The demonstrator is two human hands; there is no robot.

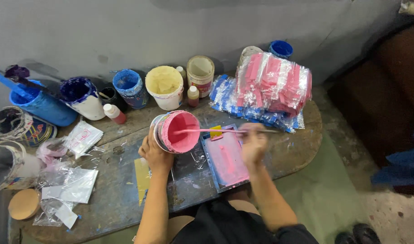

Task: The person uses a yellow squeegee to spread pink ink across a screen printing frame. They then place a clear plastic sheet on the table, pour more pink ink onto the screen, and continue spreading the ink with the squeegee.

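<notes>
Spillage risk: my left hand [155, 151] clamps the tilted pink paint tub [177, 132] over the table [121, 199]; right hand [253, 143] (blurred) fingers closed on the stick [216, 131]; overtilting could slop paint past the tray [227, 159].

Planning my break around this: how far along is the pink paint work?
Done: pink already covers the tray. In hand: the left hand tilts the pink paint can while the right hand holds a stick reaching into it. Left: plenty of paint remains in the can.
</notes>
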